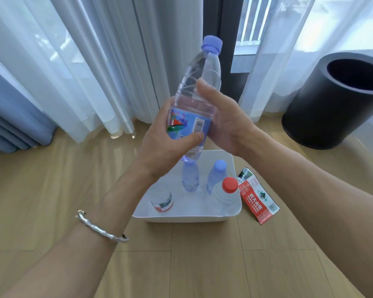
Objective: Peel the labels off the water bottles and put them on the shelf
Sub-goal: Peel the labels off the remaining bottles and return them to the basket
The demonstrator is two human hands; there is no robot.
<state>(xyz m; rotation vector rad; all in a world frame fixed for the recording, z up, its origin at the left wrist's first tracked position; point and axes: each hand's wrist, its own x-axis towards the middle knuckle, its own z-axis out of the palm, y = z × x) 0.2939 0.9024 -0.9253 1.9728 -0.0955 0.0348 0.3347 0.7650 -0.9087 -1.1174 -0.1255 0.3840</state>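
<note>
A labelled bottle (199,87) is gripped by left hand (166,147) and right hand (223,123); one peeled label (259,202) lies 3 o'clock of the tub (187,218).

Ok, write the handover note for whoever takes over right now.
Left hand: grips the held water bottle at its blue label, thumb across it.
Right hand: holds the same bottle from the far side.
White tub on the floor: four more bottles; the near-left bottle still wears a red-and-white label.
Done: one red label lies peeled on the floor beside the tub.
Left: peel the held bottle and any others still labelled, then shelve all; no shelf in view.
</note>
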